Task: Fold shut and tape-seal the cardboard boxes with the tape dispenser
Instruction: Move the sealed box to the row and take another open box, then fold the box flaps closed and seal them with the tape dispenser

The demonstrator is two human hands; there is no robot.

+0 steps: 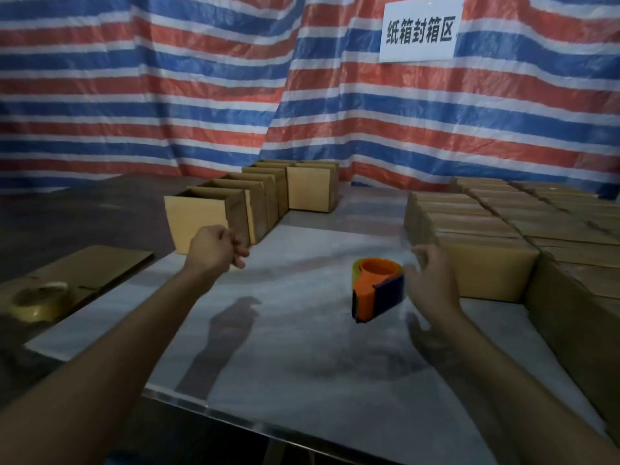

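Note:
An orange and blue tape dispenser (377, 288) sits on the grey table top (285, 347), right of centre. My right hand (431, 280) hovers just right of it with fingers spread, holding nothing; whether it touches the dispenser I cannot tell. My left hand (216, 246) is stretched toward the nearest open cardboard box (198, 224) in a row of several open boxes, its fingers loosely curled and empty. Closed boxes (483, 263) are packed together at the right.
A roll of tape (40, 300) lies on flat cardboard (90, 270) at the left, off the table top. A large carton wall (577, 317) runs along the right edge. A striped tarp with a white sign (421, 28) hangs behind.

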